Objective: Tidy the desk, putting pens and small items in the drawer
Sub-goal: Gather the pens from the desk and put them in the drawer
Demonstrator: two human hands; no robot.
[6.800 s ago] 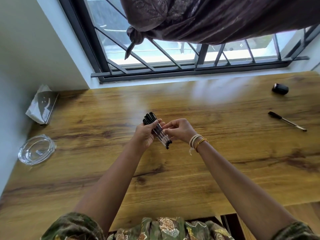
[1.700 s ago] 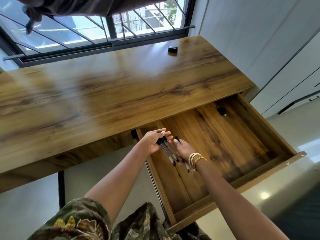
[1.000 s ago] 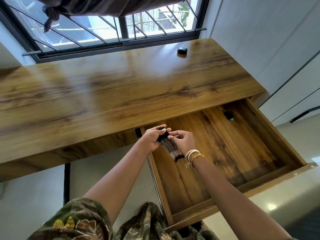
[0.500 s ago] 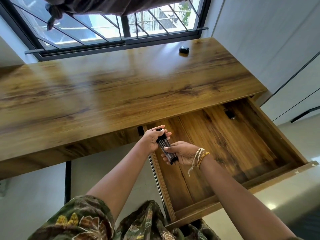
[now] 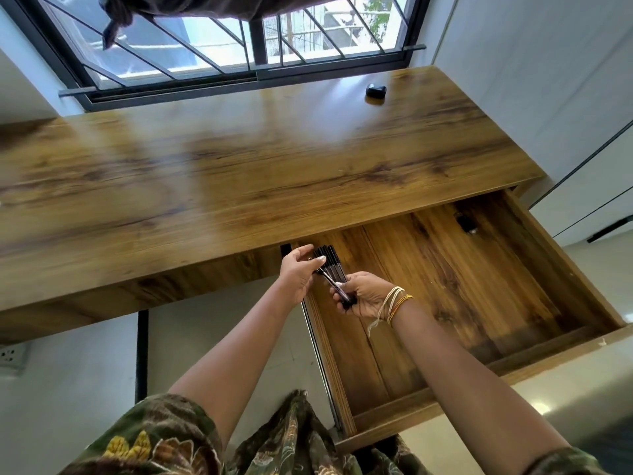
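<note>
A bundle of black-capped clear pens (image 5: 331, 265) is held over the left end of the pulled-out wooden drawer (image 5: 555, 358), just below the desk's front edge. My right hand (image 5: 364, 299) cups the lower ends of the pens from underneath. My left hand (image 5: 299, 272) touches the upper part of the bundle with thumb and fingertips. A small dark item (image 5: 465, 223) lies at the drawer's back right. A small black object (image 5: 375, 90) sits on the wooden desk (image 5: 239, 173) near the window.
A barred window (image 5: 239, 46) with a knotted dark curtain runs behind the desk. White cabinet fronts (image 5: 548, 80) stand to the right. A wall socket (image 5: 12, 354) is at the lower left, under the desk.
The pens moved from the desk top down over the open drawer. In the last half second my right hand closed under the bundle's lower ends and my left hand's grip loosened to fingertips.
</note>
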